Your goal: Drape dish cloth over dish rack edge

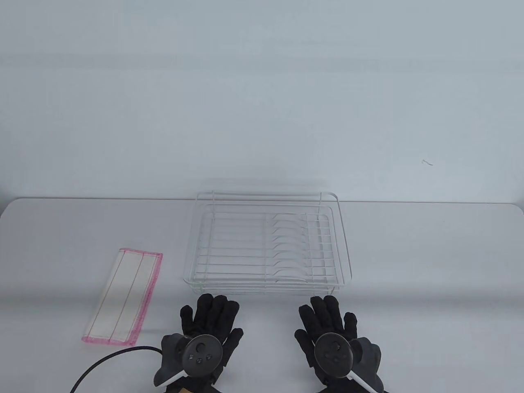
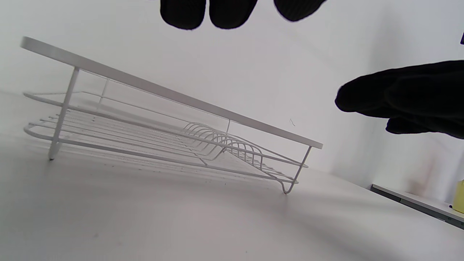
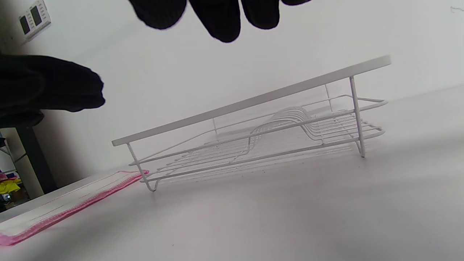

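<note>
Progress: nothing of the task appears done; the dish cloth (image 1: 123, 297) lies folded flat on the table (image 1: 430, 262) and no part of it touches the dish rack (image 1: 268, 245).
Dish cloth: a white cloth with a pink stitched border and thin red lines running its length, folded into a long strip; it lies to the left of the rack and apart from it, with its near end close to the left hand.
Dish rack: a white wire rack with a flat top rail, standing on small feet near the middle of the table; it holds no dishes, and all its edges are bare.
Left hand (image 1: 204, 327): it rests palm down just in front of the rack's near edge, with fingers spread and extended and nothing in its grasp; in the left wrist view the fingertips (image 2: 183, 14) hang free above the table.
Right hand (image 1: 331, 331): it likewise rests palm down before the rack, fingers spread and holding nothing; in the right wrist view its fingertips (image 3: 221, 21) touch nothing.
Left to do: judging from this layout, the whole job remains, namely taking up the cloth, carrying it to the rack and laying it over a rail so that it hangs on both sides.
Likely first hand: the left, since the cloth lies on its side.
Writing and brands: none can be read on cloth, rack or gloves.
Wall panel (image 3: 33, 18): a small panel with two dark windows shows in the right wrist view; any markings on it are too small to make out.
</note>
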Tool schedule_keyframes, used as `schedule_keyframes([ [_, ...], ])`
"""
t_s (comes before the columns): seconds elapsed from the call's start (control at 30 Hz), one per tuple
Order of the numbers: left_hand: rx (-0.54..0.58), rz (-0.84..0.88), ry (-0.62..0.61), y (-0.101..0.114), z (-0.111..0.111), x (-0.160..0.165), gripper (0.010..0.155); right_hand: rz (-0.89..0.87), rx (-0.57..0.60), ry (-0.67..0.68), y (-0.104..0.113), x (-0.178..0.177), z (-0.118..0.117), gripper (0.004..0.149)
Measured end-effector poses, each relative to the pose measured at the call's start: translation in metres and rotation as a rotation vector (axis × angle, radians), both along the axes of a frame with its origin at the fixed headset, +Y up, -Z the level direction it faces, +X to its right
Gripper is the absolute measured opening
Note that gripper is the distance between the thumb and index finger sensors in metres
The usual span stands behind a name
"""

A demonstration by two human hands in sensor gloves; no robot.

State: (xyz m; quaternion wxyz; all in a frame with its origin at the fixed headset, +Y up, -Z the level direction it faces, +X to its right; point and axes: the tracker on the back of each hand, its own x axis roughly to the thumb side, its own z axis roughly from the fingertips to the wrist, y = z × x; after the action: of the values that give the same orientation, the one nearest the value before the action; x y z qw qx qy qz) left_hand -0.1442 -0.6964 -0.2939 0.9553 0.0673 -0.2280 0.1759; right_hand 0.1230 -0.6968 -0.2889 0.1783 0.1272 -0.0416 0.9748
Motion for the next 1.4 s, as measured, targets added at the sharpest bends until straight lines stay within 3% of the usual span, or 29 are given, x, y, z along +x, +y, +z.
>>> schedule_keyframes([
  [0.13, -0.003, -0.015, -0.011, 0.0, 0.0, 0.002, 0.061, -0.004, -0.01, 0.001, 0.0, 0.0, 0.0, 0.056],
  [0.33, -0.006, -0.045, 0.024, 0.018, -0.008, -0.013, 0.063, -0.008, -0.032, 0.013, -0.002, -0.002, -0.001, 0.056],
  [0.5, -0.078, -0.173, 0.179, 0.033, -0.028, -0.064, 0.063, -0.018, -0.04, 0.019, -0.002, -0.002, -0.001, 0.056],
  [0.63, -0.153, -0.241, 0.314, 0.03, -0.04, -0.108, 0.064, -0.017, -0.061, 0.031, -0.003, -0.004, -0.002, 0.056],
  [0.77, -0.251, -0.247, 0.455, 0.016, -0.045, -0.155, 0.064, -0.015, -0.07, 0.036, -0.004, -0.004, -0.003, 0.056],
  [0.97, -0.397, -0.269, 0.56, -0.017, -0.045, -0.192, 0.064, -0.027, -0.099, 0.035, -0.006, -0.003, -0.005, 0.056],
  [1.27, -0.576, -0.248, 0.617, -0.068, -0.049, -0.209, 0.064, -0.031, -0.159, 0.035, -0.013, -0.002, -0.009, 0.056],
  [1.4, -0.574, -0.323, 0.635, -0.08, -0.053, -0.204, 0.067, -0.036, -0.195, 0.033, -0.017, 0.0, -0.011, 0.057],
])
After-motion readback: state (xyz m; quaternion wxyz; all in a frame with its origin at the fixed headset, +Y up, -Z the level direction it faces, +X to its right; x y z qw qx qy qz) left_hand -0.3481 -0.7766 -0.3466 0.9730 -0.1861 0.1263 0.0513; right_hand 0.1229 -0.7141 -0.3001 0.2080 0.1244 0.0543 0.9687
